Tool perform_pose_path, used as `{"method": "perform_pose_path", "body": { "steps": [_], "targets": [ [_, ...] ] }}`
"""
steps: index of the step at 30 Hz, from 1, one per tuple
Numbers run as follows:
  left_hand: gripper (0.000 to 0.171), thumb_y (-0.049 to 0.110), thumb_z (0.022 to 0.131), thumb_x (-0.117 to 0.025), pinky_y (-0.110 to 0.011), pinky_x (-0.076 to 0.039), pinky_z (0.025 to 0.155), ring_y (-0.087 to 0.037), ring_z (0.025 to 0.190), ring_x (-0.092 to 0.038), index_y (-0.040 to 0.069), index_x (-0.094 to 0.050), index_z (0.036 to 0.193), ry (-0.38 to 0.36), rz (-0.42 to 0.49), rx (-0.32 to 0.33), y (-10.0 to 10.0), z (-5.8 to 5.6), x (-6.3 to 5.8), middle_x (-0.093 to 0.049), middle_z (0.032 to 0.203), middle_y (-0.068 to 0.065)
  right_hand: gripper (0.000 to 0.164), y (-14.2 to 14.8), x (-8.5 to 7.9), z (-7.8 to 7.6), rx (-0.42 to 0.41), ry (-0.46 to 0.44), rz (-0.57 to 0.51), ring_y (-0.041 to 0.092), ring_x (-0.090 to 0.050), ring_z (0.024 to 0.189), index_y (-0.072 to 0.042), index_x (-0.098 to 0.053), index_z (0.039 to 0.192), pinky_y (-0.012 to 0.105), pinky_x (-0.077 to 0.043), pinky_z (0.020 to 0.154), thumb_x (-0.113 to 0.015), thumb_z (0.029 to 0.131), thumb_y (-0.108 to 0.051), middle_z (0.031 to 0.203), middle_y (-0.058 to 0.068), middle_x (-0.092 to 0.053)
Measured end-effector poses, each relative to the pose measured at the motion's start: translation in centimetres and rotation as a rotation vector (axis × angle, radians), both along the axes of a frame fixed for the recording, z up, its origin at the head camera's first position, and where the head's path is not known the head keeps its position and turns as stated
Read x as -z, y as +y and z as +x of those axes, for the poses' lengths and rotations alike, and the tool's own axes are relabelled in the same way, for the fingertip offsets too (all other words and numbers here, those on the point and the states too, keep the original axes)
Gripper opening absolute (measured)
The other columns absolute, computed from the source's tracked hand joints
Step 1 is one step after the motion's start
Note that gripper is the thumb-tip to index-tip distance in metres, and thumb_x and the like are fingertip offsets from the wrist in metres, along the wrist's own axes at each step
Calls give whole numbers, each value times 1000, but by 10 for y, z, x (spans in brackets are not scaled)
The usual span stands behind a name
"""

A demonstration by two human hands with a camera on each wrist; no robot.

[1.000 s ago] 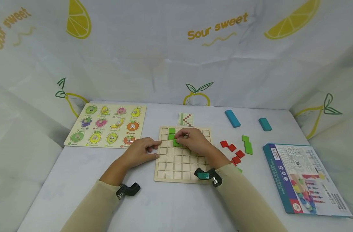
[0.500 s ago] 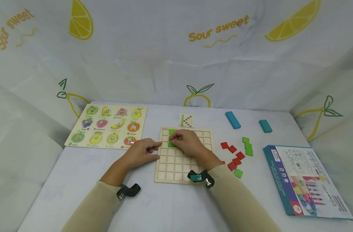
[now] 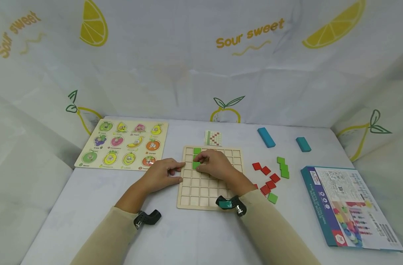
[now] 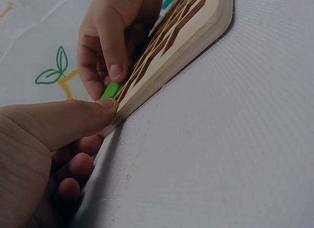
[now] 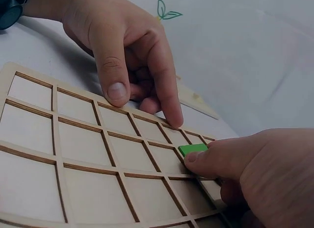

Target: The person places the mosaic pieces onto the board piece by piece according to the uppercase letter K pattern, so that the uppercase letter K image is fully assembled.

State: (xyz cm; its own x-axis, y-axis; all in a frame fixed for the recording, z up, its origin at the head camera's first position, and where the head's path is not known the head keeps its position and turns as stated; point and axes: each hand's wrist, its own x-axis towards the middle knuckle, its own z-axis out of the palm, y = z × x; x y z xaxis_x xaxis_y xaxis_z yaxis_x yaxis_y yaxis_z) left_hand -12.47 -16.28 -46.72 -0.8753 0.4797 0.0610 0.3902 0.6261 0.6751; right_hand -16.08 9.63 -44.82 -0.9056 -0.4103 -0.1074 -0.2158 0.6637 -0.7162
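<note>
The wooden grid board (image 3: 189, 204) lies on the table with a column of green square tiles (image 3: 197, 151) in its second column from the left. My left hand (image 3: 159, 175) rests at the board's left edge, its thumb and index finger spread apart and touching the rim. Over the upper part of the board, my right hand (image 3: 216, 165) holds the lowest green tile (image 5: 192, 149) between thumb and index finger. That tile lies at the third cell down, and the thumb tip covers part of it in the right wrist view.
A small pattern card (image 3: 213, 138) lies behind the board. Fruit puzzle (image 3: 165, 140) is at left. Loose red tiles (image 3: 270, 184) and green tiles (image 3: 284, 171) lie to the right, near two blue blocks (image 3: 266, 137) and a printed box (image 3: 347, 195).
My right hand moved left with the green tile, which now lies at the third cell of the column. Its index finger and thumb have spread slightly. The left hand stayed at the edge.
</note>
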Motion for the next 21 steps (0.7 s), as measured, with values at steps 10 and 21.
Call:
{"method": "perform_pose_path", "body": {
  "steps": [10, 21],
  "targets": [
    [53, 24, 89, -90, -27, -46, 72, -9, 84, -54, 13, -74, 138, 11, -6, 0, 0, 0, 2, -60, 92, 11, 25, 1, -1, 1, -19, 15, 8, 15, -63, 99, -20, -81, 115, 37, -53, 90, -88, 91, -20, 107, -5, -69],
    [52, 24, 90, -89, -27, -48, 72, -9, 83, -55, 12, -74, 138, 2, 7, 19, 1, 3, -2, -62, 90, 11, 30, 1, -4, 2, -32, 11, 44, 15, -62, 102, -20, -81, 121, 39, -51, 94, -87, 92, -19, 113, -5, -69]
  ]
}}
